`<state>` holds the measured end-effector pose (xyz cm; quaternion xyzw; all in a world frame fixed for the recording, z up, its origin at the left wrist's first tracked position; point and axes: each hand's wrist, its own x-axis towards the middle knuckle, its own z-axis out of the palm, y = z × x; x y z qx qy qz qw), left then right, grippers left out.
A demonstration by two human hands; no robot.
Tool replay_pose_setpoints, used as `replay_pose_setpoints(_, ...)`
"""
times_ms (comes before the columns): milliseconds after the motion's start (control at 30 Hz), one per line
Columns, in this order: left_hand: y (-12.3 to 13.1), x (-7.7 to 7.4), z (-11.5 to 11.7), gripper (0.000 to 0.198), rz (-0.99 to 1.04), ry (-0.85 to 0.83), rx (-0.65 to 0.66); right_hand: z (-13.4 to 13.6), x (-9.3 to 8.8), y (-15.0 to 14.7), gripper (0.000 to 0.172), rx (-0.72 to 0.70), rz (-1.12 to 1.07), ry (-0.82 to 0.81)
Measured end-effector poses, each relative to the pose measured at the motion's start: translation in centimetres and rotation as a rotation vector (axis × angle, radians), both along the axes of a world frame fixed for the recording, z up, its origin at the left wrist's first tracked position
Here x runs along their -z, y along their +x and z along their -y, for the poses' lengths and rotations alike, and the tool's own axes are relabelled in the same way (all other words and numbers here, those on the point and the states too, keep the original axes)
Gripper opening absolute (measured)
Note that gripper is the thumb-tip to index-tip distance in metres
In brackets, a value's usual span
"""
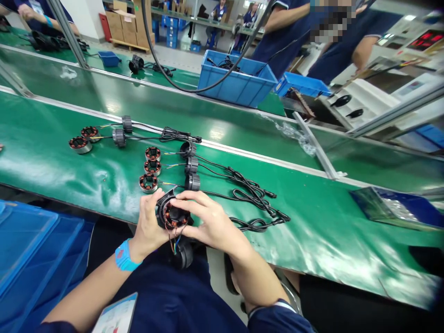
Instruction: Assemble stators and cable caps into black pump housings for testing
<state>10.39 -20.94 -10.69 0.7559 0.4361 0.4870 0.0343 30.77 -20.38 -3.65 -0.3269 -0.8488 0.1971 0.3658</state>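
Observation:
Both my hands hold one motor part at the near edge of the green bench. My left hand (151, 219) grips a black housing (160, 208) from the left. The fingers of my right hand (204, 217) press on a copper-wound stator (172, 216) seated in or against that housing; how deep it sits I cannot tell. Coloured wires run down from it to a black cap (183, 255) hanging below the bench edge. Just beyond my hands lie several stators, the nearest one (148, 183) wired to a ribbed black cap (192, 181).
Coiled black cables (253, 189) stretch right from the caps. Farther left lie two more stators, one (80, 144) nearer. Blue bins (31, 245) stand at my left, and a large blue crate (239, 78) is across the bench. A metal bar (317, 148) and a blue tray (398, 208) are at right.

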Motion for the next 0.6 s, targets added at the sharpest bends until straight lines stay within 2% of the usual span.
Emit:
replay_pose_setpoints(33,0.0,-0.1,0.0,0.105,0.000,-0.004,0.004,0.1,0.1,-0.2,0.054,0.036,-0.003,0.013)
replay_pose_setpoints(133,0.1,-0.3,0.1,0.093,-0.005,-0.036,0.016,0.8,0.8,-1.2,0.064,0.285,0.007,0.152)
replay_pose_setpoints(200,0.2,-0.4,0.2,0.087,-0.002,-0.041,0.016,1.2,1.2,-1.5,0.063,0.362,0.047,0.224)
replay_pose_setpoints(267,0.3,-0.5,0.2,0.089,0.000,-0.036,0.022,1.2,1.0,-1.1,0.058,0.296,0.085,0.211)
replay_pose_setpoints(400,0.0,-0.7,0.0,0.105,-0.021,-0.028,0.026,0.3,-0.1,0.6,0.049,0.037,0.088,0.072)
replay_pose_setpoints(500,-0.2,-0.7,-0.2,0.105,-0.026,-0.059,0.032,0.0,0.3,0.5,0.049,0.077,0.107,0.080)
replay_pose_setpoints(600,-0.1,-0.5,-0.4,0.103,0.006,-0.107,0.016,0.4,1.8,-0.6,0.065,0.186,0.202,0.223)
